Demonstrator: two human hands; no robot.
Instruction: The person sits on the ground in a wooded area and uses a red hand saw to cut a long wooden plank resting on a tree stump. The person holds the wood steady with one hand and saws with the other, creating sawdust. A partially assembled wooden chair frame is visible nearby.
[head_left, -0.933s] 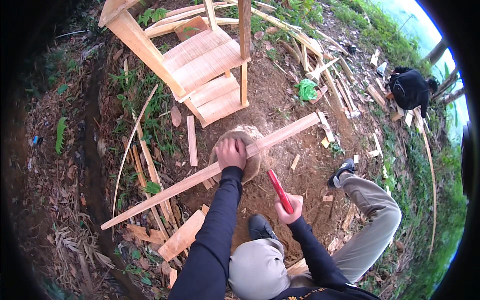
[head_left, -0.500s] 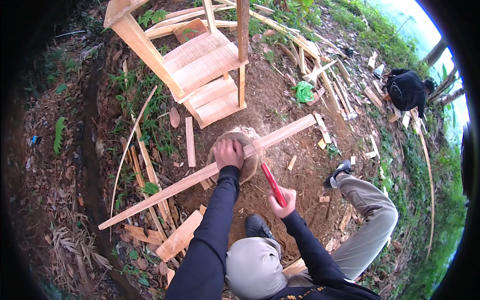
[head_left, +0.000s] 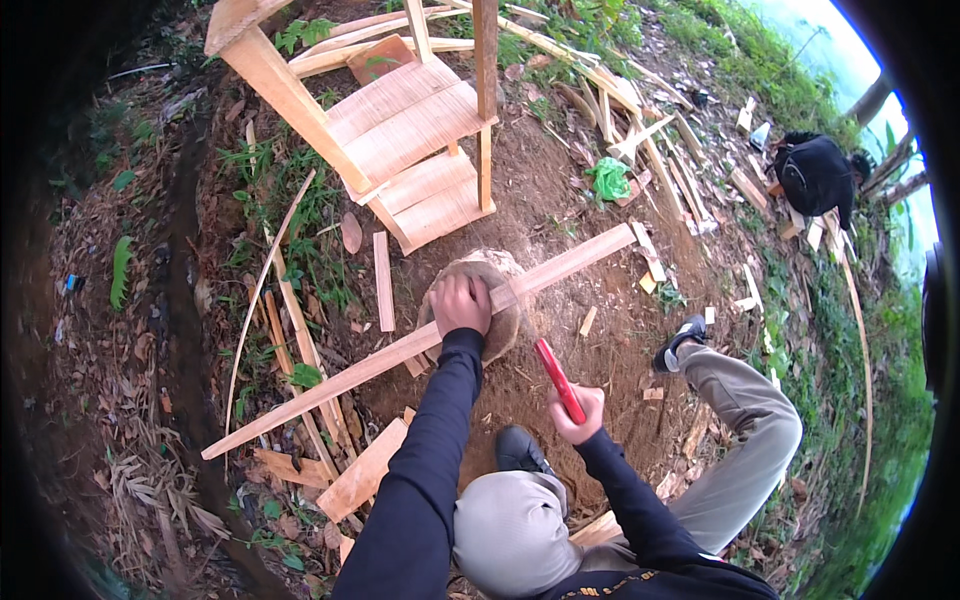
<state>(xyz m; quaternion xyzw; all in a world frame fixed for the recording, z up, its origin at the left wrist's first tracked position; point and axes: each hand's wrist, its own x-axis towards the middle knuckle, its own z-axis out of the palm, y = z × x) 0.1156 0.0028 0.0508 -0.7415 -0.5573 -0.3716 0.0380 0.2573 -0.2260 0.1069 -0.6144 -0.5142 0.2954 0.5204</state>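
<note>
A long, narrow wooden plank (head_left: 350, 382) lies slantwise across a round wood stump (head_left: 487, 345). My left hand (head_left: 462, 305) grips the plank over the stump, its fingers curled past the far edge. Just right of that hand, a dark crosswise mark shows on the plank. My right hand (head_left: 578, 412) is closed around a red-handled tool (head_left: 560, 380), held near me and below the plank. The handle points up toward the mark; whatever blade extends from it is too thin to make out.
A wooden stepped frame (head_left: 420, 115) stands beyond the stump. Cut boards (head_left: 365, 470) and offcuts lie on the dirt at left. A green plastic bag (head_left: 608, 180) sits near a timber pile (head_left: 665, 170). Another person (head_left: 815, 175) crouches at far right.
My right hand and the red-handled tool have shifted slightly toward me and to the right. My left hand stays on the plank.
</note>
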